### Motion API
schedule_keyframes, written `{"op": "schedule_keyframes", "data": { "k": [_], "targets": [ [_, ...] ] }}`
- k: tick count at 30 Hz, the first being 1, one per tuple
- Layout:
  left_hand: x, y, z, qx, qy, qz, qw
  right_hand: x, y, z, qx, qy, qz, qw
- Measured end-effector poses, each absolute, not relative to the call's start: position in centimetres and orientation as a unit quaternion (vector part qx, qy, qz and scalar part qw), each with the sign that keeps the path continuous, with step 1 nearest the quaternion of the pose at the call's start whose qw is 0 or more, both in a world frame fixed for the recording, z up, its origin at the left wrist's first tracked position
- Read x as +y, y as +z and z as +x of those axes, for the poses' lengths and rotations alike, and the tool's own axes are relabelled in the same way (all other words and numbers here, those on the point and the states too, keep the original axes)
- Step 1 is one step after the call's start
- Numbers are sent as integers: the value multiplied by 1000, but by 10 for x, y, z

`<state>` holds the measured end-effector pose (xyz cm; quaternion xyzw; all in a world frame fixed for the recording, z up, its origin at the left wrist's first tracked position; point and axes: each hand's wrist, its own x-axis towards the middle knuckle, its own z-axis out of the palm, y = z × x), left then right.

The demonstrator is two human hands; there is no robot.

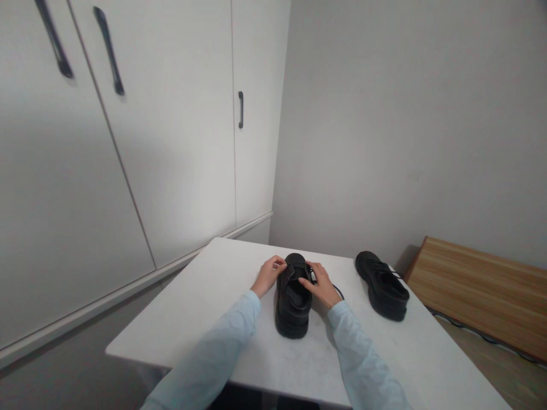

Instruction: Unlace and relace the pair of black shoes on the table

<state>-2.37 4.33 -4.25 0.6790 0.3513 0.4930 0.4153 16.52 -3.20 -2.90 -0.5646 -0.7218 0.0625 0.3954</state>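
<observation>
A black shoe (293,313) stands on the white table (200,296), its toe pointing away and its heel toward me. At the left side of its upper, my left hand (270,274) has thumb and fingertips pinched together; what lies between them is too small to make out. My right hand (321,285) grips the right side of the shoe's opening, thumb on the inner edge and fingers outside. A dark lace (339,291) loops out beside my right wrist. Farther right lies a second black shoe (382,287) with its lace across the top.
White cabinets (179,142) with dark handles line the left side. A grey wall (384,125) rises behind the table. To the right is a wooden-topped piece of furniture (482,290), with a dark cable along its lower edge.
</observation>
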Motion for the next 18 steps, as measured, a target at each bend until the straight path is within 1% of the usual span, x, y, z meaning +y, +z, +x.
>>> {"op": "schedule_keyframes", "data": {
  "k": [4,9,13,18],
  "targets": [
    [43,-43,-23,351,496,678,413,-32,-28,166,-719,64,-577,382],
    [45,-46,-22,356,507,656,430,-30,-30,167,-713,66,-577,393],
    [44,-46,-21,331,529,617,479,-29,-32,167,-707,65,-577,403],
    [41,-38,-26,246,578,551,549,-31,-30,166,-706,54,-580,403]
  ]
}}
